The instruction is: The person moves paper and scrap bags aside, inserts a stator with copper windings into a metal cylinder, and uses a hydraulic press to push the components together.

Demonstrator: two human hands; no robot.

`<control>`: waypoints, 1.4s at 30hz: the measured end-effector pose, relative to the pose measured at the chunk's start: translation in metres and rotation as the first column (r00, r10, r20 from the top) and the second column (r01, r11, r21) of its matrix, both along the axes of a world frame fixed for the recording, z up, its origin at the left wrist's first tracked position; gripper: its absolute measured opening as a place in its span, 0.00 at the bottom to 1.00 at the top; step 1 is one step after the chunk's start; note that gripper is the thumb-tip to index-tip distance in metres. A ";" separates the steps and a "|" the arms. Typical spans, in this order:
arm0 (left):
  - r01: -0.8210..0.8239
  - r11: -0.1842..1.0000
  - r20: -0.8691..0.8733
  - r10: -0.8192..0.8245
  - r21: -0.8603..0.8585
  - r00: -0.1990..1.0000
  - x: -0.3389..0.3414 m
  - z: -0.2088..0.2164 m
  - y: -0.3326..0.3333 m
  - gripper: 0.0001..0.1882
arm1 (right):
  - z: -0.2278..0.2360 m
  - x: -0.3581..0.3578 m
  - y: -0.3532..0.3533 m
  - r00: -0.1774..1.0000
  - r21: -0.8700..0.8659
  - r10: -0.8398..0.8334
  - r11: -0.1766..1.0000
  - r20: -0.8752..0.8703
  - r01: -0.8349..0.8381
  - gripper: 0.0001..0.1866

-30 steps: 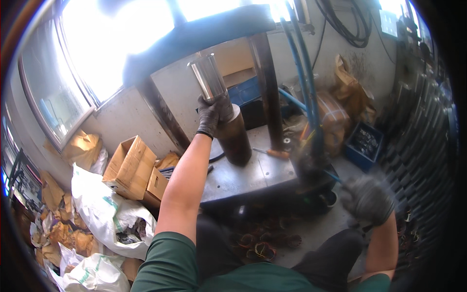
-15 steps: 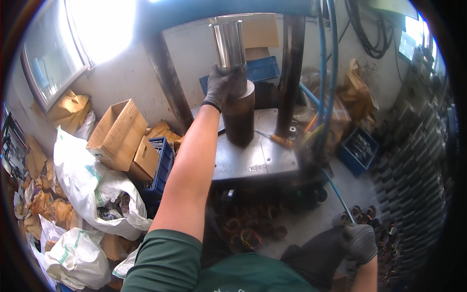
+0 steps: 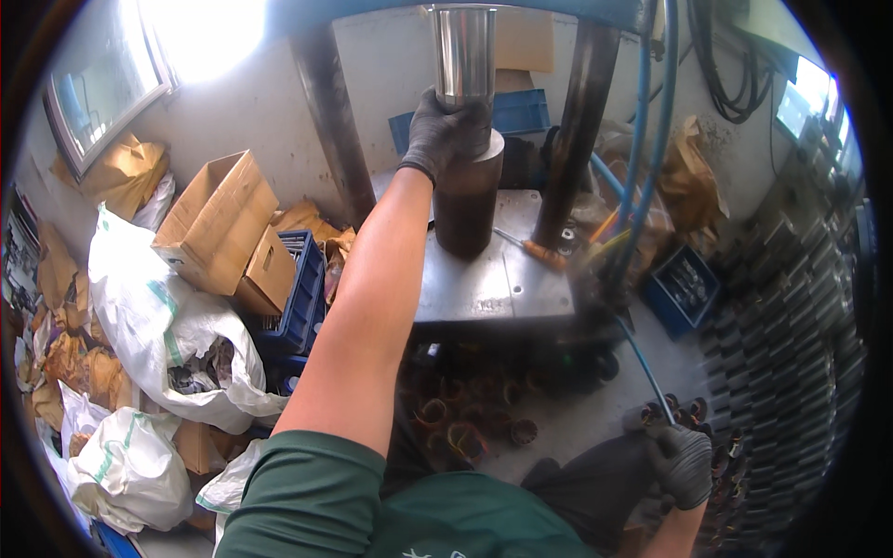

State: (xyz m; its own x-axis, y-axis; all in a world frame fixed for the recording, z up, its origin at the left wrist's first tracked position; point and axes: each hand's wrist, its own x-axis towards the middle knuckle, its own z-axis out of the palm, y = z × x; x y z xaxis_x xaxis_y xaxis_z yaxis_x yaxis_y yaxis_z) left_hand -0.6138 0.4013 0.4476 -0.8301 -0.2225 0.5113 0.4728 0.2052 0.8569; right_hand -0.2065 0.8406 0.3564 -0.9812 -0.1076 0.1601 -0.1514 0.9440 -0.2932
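My left hand (image 3: 447, 136), in a dark grey glove, is closed around the lower end of a shiny metal cylinder (image 3: 465, 58). That cylinder stands upright below the blue press beam, and the glove hides its bottom. Directly beneath the hand rises a thick dark steel column (image 3: 465, 206) with a bright flat top. It rests on a metal press plate (image 3: 465, 288). My right hand (image 3: 684, 462), also gloved, wraps round the lower end of a slanting blue lever rod (image 3: 644, 370). A screwdriver (image 3: 547, 254) with an orange handle lies on the plate, right of the column.
Two dark posts (image 3: 333, 130) flank the column. Blue hoses (image 3: 642, 139) hang on the right, near a blue bin (image 3: 684, 290) of metal parts. Copper-wound rings (image 3: 465, 442) lie under the plate. Cardboard boxes (image 3: 219, 223) and white sacks (image 3: 130, 298) crowd the left.
The view has shifted, so the press sits higher and slightly further right in the picture. Both hands keep their holds on the cylinder and the lever.
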 end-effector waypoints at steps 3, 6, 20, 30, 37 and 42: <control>-0.004 0.998 -0.020 0.005 0.066 1.000 0.000 0.001 0.002 0.44 | 0.006 -0.001 -0.006 1.000 0.030 -0.012 0.999 -0.005 0.012 0.08; 0.065 0.990 0.014 -0.067 0.124 0.998 0.003 0.003 0.010 0.45 | 0.014 0.001 -0.008 0.999 0.022 0.008 1.000 -0.034 -0.007 0.10; -0.051 0.998 0.068 0.048 0.043 0.997 0.031 0.021 0.008 0.37 | -0.003 -0.006 -0.002 0.999 -0.094 -0.004 0.996 -0.045 -0.001 0.12; 0.111 0.971 -0.111 -0.089 0.211 0.990 0.020 0.014 0.018 0.35 | 0.080 -0.116 0.007 0.789 0.261 0.203 0.964 -0.580 -0.057 0.12; 0.035 0.994 -0.091 -0.026 0.104 0.996 -0.003 0.003 0.009 0.45 | 0.115 -0.176 0.000 0.757 0.268 0.189 0.963 -0.626 -0.019 0.11; 0.104 0.985 -0.157 -0.081 0.141 0.984 0.000 -0.003 0.004 0.47 | 0.064 -0.081 0.011 0.936 0.288 0.305 0.925 -0.178 -0.247 0.17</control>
